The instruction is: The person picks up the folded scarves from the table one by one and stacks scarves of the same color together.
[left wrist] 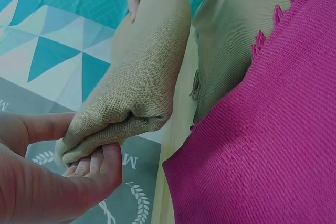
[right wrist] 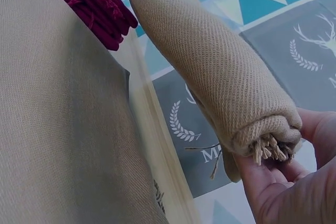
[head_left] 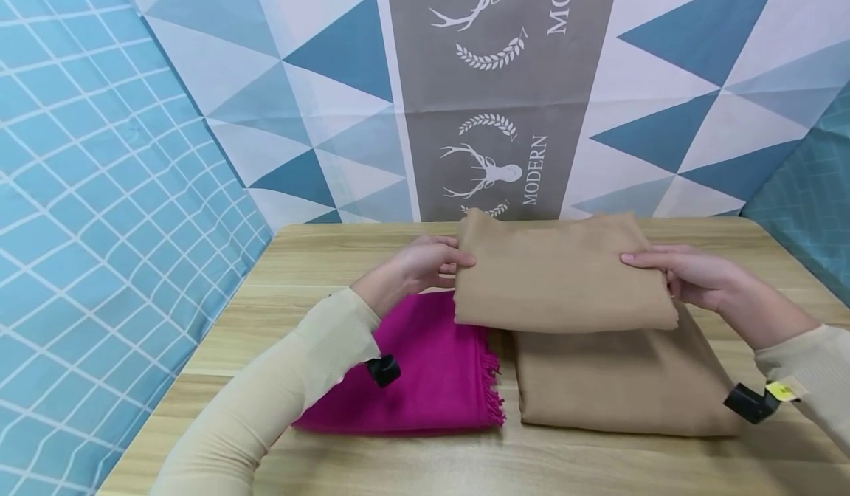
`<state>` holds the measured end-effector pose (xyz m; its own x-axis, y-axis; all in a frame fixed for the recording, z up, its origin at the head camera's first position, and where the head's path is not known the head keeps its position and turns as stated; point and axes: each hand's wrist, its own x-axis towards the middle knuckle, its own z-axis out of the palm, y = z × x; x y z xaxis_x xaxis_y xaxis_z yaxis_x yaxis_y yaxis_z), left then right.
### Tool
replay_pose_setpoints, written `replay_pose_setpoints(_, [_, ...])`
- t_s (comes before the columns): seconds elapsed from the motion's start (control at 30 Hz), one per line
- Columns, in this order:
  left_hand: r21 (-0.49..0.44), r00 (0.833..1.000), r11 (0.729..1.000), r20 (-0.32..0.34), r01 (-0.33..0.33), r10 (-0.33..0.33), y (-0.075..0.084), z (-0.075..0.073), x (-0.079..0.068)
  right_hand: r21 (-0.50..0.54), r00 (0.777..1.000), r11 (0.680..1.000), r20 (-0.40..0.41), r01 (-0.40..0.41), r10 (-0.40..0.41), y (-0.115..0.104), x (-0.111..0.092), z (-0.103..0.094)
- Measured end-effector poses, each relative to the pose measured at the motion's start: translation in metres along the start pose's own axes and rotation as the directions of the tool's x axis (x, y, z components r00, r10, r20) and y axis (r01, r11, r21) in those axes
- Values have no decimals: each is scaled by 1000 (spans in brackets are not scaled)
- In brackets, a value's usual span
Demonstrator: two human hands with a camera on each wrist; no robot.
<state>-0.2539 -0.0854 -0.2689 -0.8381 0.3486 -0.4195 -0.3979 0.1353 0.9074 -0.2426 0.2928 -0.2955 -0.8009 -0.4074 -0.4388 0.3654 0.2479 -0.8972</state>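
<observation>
A folded tan scarf is held up off the table between both hands. My left hand pinches its left end, thumb in front and fingers behind. At the opposite end, my right hand grips it the same way. Short fringe pokes out of the folded layers beside the right hand in the right wrist view. Below it lies a second folded tan scarf, its far part hidden by the raised one. A folded magenta scarf with fringe along its right edge lies under the left forearm.
The wooden table carries both lying scarves, with a narrow gap between them. Behind its far edge hangs a patterned cloth with deer heads and triangles. A blue checked cloth borders the left side, and a teal one the right.
</observation>
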Motion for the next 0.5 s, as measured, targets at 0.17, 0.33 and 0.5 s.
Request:
replay_pose_setpoints(0.17, [-4, 1000, 1000, 5, 3, -3, 1, 3, 0, -22, 1000, 1000, 17, 8, -8, 2, -2, -2])
replay_pose_setpoints(0.33, [-5, 1000, 1000, 12, 5, -5, 0, 4, 1, -22, 1000, 1000, 22, 16, -15, 3, -3, -5])
replay_pose_setpoints(0.5, [-1, 1000, 1000, 2, 4, -4, -1, 7, 2, -15, 1000, 1000, 20, 16, -16, 4, -5, -6])
